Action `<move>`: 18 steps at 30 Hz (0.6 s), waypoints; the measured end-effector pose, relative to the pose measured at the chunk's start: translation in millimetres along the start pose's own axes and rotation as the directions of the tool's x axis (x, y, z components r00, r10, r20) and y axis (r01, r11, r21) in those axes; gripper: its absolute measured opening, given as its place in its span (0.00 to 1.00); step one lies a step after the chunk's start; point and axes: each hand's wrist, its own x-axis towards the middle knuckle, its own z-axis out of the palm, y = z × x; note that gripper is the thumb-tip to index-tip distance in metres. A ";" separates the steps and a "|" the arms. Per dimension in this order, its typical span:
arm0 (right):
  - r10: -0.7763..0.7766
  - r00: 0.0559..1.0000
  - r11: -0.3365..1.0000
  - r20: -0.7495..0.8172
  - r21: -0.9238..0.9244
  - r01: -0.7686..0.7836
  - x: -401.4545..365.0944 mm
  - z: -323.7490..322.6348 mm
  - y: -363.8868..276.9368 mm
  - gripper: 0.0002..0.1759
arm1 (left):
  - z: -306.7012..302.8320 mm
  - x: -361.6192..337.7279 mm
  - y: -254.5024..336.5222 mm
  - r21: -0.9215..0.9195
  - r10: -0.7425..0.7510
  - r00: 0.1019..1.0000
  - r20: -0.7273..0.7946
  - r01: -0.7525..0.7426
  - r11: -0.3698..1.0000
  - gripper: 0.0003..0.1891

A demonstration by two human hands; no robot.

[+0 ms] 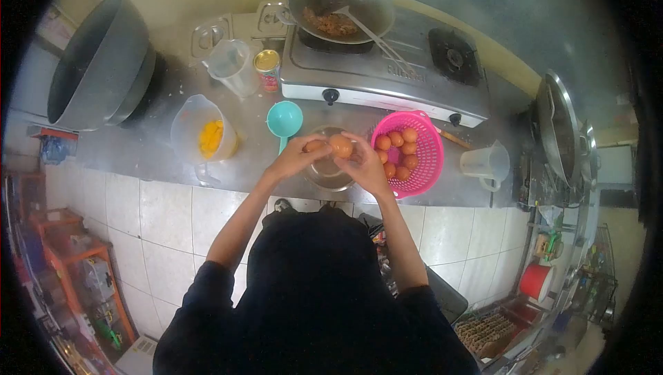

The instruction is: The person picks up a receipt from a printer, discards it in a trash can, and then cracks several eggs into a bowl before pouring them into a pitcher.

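Note:
Over a round metal bowl (329,180), my two hands are close together, each closed around a brown egg. My left hand (291,159) grips one egg (315,146), partly covered by its fingers. Another egg (340,145) is in the fingers of my right hand (368,169), almost touching the first. To the right, a pink plastic basket (431,157) holds several more brown eggs (396,138). A turquoise ladle-like cup (284,118) lies just beyond my left hand. Further left, a clear plastic jug (185,126) contains yellow pieces (210,139).
A gas stove (387,64) stands at the back, with a wok (342,2) of brown food and a spatula on it. Nearby are a can (268,71) and a measuring jug (235,64). Another jug (487,162) sits right; a large dark pan (103,64) leans left.

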 end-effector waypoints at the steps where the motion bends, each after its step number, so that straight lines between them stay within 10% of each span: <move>1: -0.045 0.999 0.996 -0.012 -0.074 0.044 0.8 0.9 0.8 0.31 | -2.3 4.0 -1.1 0.029 0.026 0.999 0.019 -0.027 0.999 0.24; 7: -0.166 0.982 0.947 -0.088 -0.292 0.134 5.5 8.0 11.4 0.29 | -16.4 25.6 5.9 0.466 0.300 0.933 0.201 -0.360 0.808 0.28; 10: -0.214 0.970 0.917 -0.114 -0.366 0.160 3.0 13.6 19.6 0.30 | -18.2 33.0 4.2 0.709 0.193 0.950 0.247 -0.313 0.632 0.29; 18: -0.359 0.908 0.848 -0.215 -0.481 0.221 -0.1 28.9 50.8 0.33 | -10.1 37.1 -29.0 0.795 0.313 0.925 0.214 -0.351 0.495 0.30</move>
